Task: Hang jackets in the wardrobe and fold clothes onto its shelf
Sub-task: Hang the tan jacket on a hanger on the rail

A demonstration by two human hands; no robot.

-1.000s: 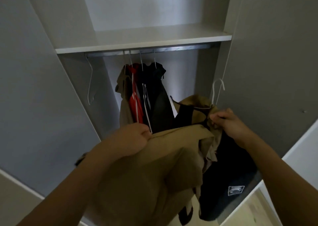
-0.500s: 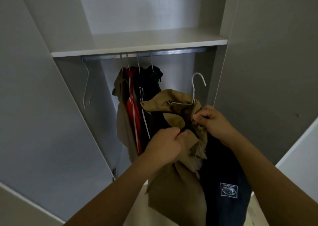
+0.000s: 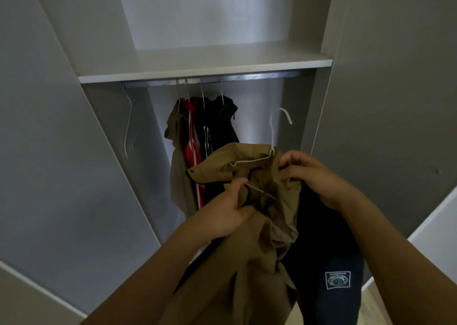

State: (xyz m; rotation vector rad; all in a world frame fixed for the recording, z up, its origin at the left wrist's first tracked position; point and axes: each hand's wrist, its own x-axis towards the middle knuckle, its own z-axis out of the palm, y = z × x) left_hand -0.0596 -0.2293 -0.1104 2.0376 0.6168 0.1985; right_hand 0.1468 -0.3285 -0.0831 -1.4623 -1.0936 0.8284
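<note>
A soft, crumpled tan jacket with a dark lining is held in front of the open wardrobe, near the camera, bunched in loose folds. A thin white wire hanger is threaded into its collar, the curved hook standing upright above the fabric. The left hand grips the jacket's front edge, fingers curled into the cloth beside the hanger's lower wire. The right hand pinches the collar at the hanger's right shoulder. A dark navy garment with a small pale square patch hangs beneath the right forearm.

Farther back, a metal rail runs under the flat, smooth pale shelf. Four jackets hang there, tan, red with white stripes, and black, and a bare wire hanger hangs at the rail's left end.

Compared with half a second ago, the left hand has dropped slightly lower on the fabric, and more of the hanger's wire shows across the collar.
</note>
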